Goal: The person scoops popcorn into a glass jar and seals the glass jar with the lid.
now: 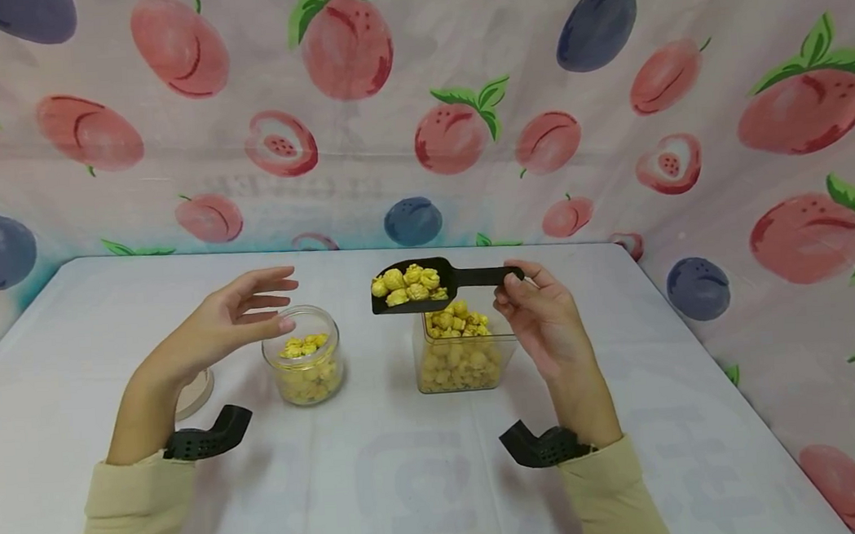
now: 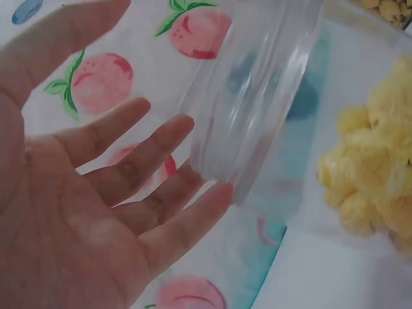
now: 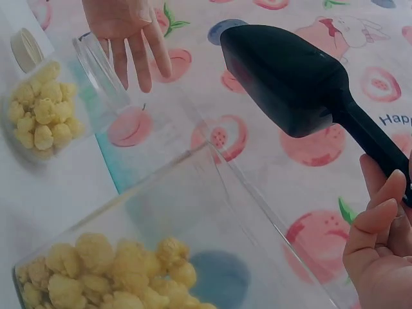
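Observation:
My right hand [image 1: 544, 313] grips the end of a black scoop [image 1: 481, 277] loaded with yellow popcorn [image 1: 410, 282]. The scoop is held level above the back of a clear square container [image 1: 506, 348], which holds more popcorn. My left hand [image 1: 235, 311] is beside the rim of a round glass jar [image 1: 336, 354], its fingers extended and holding nothing. Popcorn [image 2: 373, 154] fills the lower part of that jar. Seen from the right wrist, the scoop's dark underside [image 3: 290, 84] faces the camera and its load is hidden.
A round pale lid [image 1: 196, 393] lies on the white table [image 1: 382, 482] left of the jar, partly behind my left wrist. Fruit-printed cloth [image 1: 361, 140] hangs behind the table and along its right side. Black wrist mounts [image 1: 210, 431] sit on both forearms.

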Action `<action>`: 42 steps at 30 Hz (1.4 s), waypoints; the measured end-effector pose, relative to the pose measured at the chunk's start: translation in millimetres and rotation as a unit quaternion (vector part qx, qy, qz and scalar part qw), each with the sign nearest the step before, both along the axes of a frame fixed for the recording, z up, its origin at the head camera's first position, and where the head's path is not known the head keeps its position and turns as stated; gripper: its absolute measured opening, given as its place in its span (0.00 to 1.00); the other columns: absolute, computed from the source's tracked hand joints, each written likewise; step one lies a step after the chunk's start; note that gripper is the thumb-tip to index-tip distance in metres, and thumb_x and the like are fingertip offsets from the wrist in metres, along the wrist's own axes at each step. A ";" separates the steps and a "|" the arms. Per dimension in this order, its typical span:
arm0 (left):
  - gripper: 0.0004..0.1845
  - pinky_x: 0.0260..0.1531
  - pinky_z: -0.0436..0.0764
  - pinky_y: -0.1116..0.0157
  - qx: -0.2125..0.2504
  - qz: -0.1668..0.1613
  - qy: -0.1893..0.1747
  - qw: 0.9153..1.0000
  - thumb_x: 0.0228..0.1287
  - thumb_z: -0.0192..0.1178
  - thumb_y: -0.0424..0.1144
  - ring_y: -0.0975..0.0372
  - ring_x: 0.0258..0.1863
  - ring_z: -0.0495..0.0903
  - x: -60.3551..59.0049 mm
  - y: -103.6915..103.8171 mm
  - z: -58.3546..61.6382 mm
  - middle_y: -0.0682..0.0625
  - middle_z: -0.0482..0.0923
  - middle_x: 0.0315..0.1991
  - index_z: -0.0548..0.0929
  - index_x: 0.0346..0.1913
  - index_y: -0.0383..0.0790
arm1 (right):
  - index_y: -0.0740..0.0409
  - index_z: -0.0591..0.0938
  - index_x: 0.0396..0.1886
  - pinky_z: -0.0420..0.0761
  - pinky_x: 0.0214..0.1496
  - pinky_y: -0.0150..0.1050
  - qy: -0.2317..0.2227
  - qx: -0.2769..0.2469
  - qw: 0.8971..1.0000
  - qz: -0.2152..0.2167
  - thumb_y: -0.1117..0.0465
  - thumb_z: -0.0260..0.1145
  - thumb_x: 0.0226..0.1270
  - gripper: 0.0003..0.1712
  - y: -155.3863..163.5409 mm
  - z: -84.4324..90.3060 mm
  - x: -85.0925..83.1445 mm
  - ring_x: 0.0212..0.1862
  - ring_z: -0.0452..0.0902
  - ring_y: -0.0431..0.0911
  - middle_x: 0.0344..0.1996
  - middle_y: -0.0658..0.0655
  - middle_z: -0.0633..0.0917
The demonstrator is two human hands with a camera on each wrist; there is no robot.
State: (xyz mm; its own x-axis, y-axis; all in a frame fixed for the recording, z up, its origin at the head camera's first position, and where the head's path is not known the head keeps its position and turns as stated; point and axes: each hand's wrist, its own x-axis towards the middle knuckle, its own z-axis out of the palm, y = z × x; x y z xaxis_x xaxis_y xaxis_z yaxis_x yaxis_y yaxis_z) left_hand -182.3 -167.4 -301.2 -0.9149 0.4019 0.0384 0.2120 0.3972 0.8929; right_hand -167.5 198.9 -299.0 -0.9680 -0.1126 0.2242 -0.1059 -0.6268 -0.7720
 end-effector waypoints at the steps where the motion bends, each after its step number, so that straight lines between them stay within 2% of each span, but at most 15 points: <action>1: 0.34 0.51 0.73 0.77 -0.001 -0.007 0.000 1.000 0.61 0.62 0.42 0.57 0.63 0.67 -0.5 -2.1 -1.2 0.53 0.65 0.65 0.61 0.68 0.54 | 0.57 0.81 0.38 0.76 0.37 0.31 0.002 0.004 1.000 0.000 0.71 0.58 0.65 0.09 -1.4 -0.1 0.4 0.29 0.77 0.42 0.25 0.52 0.83; 6: 0.37 0.52 0.72 0.76 -0.004 -0.044 -0.014 0.999 0.60 0.62 0.38 0.54 0.65 0.64 -2.7 -11.6 -7.2 0.51 0.60 0.68 0.58 0.70 0.52 | 0.55 0.81 0.38 0.75 0.35 0.30 0.001 0.020 1.000 -0.001 0.71 0.57 0.65 0.09 -7.4 -1.3 1.9 0.29 0.76 0.41 0.24 0.50 0.84; 11: 0.39 0.52 0.73 0.74 0.005 -0.091 -0.040 0.995 0.59 0.62 0.36 0.49 0.65 0.61 -5.5 -19.1 -15.4 0.45 0.56 0.69 0.55 0.71 0.49 | 0.54 0.81 0.37 0.75 0.33 0.29 -0.019 0.040 0.999 -0.013 0.71 0.58 0.65 0.09 -14.3 -1.9 3.4 0.28 0.75 0.41 0.24 0.49 0.83; 15: 0.40 0.53 0.73 0.73 0.038 -0.120 -0.064 0.990 0.58 0.62 0.33 0.56 0.64 0.63 -9.6 -26.1 -24.9 0.42 0.54 0.70 0.54 0.71 0.46 | 0.52 0.81 0.36 0.75 0.33 0.29 -0.036 0.054 0.998 -0.022 0.71 0.59 0.64 0.10 -21.5 -1.4 5.3 0.28 0.75 0.40 0.23 0.48 0.83; 20: 0.41 0.54 0.72 0.74 0.073 -0.147 -0.084 0.983 0.58 0.60 0.30 0.65 0.62 0.64 -14.0 -35.3 -36.7 0.52 0.55 0.69 0.51 0.72 0.40 | 0.52 0.80 0.35 0.75 0.31 0.28 -0.061 0.076 0.995 -0.034 0.74 0.55 0.66 0.13 -31.9 -0.5 7.9 0.28 0.74 0.40 0.22 0.47 0.83; 24: 0.40 0.55 0.72 0.71 0.065 -0.143 -0.096 0.983 0.58 0.60 0.31 0.58 0.63 0.62 -16.7 -37.3 -43.2 0.52 0.56 0.67 0.52 0.71 0.41 | 0.51 0.81 0.34 0.75 0.31 0.27 -0.075 0.099 0.991 -0.041 0.75 0.52 0.66 0.17 -41.0 -0.4 9.7 0.27 0.75 0.40 0.21 0.47 0.82; 28: 0.38 0.58 0.69 0.53 0.041 -0.123 -0.113 0.985 0.57 0.62 0.34 0.48 0.64 0.59 -18.9 -34.8 -46.3 0.44 0.57 0.67 0.56 0.70 0.45 | 0.50 0.80 0.34 0.77 0.30 0.26 -0.088 0.115 0.988 -0.051 0.76 0.52 0.66 0.18 -49.6 -1.1 10.9 0.25 0.76 0.39 0.22 0.47 0.82; 31: 0.37 0.58 0.64 0.42 0.033 -0.113 -0.123 0.985 0.57 0.62 0.36 0.46 0.64 0.59 -20.8 -33.4 -48.0 0.40 0.59 0.66 0.58 0.69 0.45 | 0.51 0.79 0.35 0.76 0.29 0.25 -0.093 0.128 0.986 -0.057 0.76 0.54 0.65 0.16 -54.6 -1.7 11.2 0.25 0.76 0.38 0.22 0.48 0.82; 33: 0.37 0.57 0.62 0.39 0.029 -0.107 -0.128 0.986 0.57 0.63 0.36 0.48 0.63 0.61 -22.1 -33.0 -49.0 0.40 0.60 0.66 0.58 0.69 0.45 | 0.51 0.79 0.36 0.75 0.28 0.25 -0.095 0.137 0.984 -0.061 0.76 0.55 0.64 0.15 -57.3 -1.8 11.1 0.25 0.76 0.38 0.22 0.48 0.83; 38: 0.37 0.57 0.63 0.40 0.027 -0.106 -0.130 0.985 0.58 0.62 0.36 0.59 0.58 0.68 -25.5 -34.2 -50.4 0.41 0.62 0.65 0.57 0.69 0.42 | 0.54 0.77 0.38 0.73 0.25 0.25 -0.098 0.158 0.980 -0.073 0.75 0.58 0.63 0.12 -63.2 -0.4 11.5 0.24 0.75 0.39 0.23 0.47 0.83; 42: 0.37 0.57 0.64 0.40 0.029 -0.112 -0.128 0.985 0.58 0.62 0.36 0.60 0.57 0.68 -27.6 -35.2 -50.5 0.41 0.62 0.64 0.57 0.69 0.41 | 0.57 0.76 0.40 0.72 0.25 0.26 -0.099 0.172 0.977 -0.078 0.74 0.60 0.62 0.11 -66.2 0.3 11.3 0.24 0.73 0.39 0.24 0.48 0.83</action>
State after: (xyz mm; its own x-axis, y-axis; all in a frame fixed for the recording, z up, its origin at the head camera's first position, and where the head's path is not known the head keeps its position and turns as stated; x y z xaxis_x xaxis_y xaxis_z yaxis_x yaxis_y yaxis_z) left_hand -209.9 -202.5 -351.7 -0.7868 0.5979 -0.1534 0.0536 0.3138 0.9480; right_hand -156.2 132.7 -298.7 -1.0000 0.0049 0.0057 -0.0070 -0.3146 -0.9492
